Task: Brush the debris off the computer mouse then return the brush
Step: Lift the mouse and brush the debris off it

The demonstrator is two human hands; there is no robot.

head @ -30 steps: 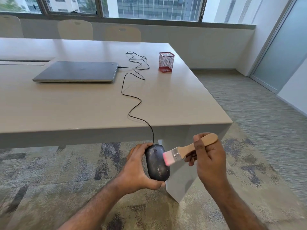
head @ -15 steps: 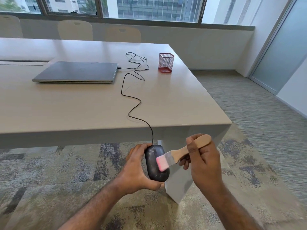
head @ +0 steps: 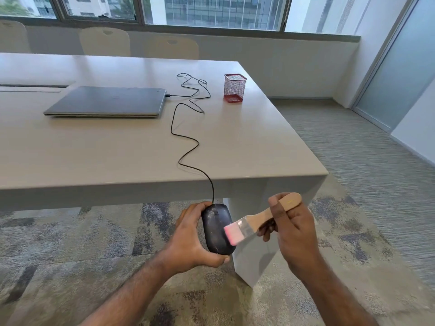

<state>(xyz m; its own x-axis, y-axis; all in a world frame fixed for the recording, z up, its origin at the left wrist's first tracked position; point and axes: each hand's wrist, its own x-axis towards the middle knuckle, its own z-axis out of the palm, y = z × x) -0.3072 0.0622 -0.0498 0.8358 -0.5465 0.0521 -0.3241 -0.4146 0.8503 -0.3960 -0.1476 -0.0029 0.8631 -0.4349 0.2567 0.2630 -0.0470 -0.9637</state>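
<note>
Black and dusted with pale specks, the computer mouse [head: 217, 228] is held in the air below the near edge of the tabletop [head: 122, 149], over the patterned carpet [head: 70, 243]. The left hand [head: 190, 238] grips it from the left side, fingers curled round its far end and thumb under its near end. Its thin black cable [head: 186, 147] rises from the far end, climbs over the tabletop edge and snakes across to a closed grey laptop [head: 106, 101], where it is plugged into the right side.

The right hand [head: 294, 231] holds the brush [head: 256, 220] by its wooden handle, thumb pressed along the top and fingers curled beneath. The handle end points up and to the right; the pink bristles point down and to the left and lie against the right side of the mouse, near its middle. A shiny metal band joins bristles and handle.

A red mesh cup [head: 234, 88] stands upright on the tabletop to the right of the laptop, just beyond the cable's loops. Pale chairs [head: 104, 41] stand along the far side, under the windows [head: 211, 10].
</note>
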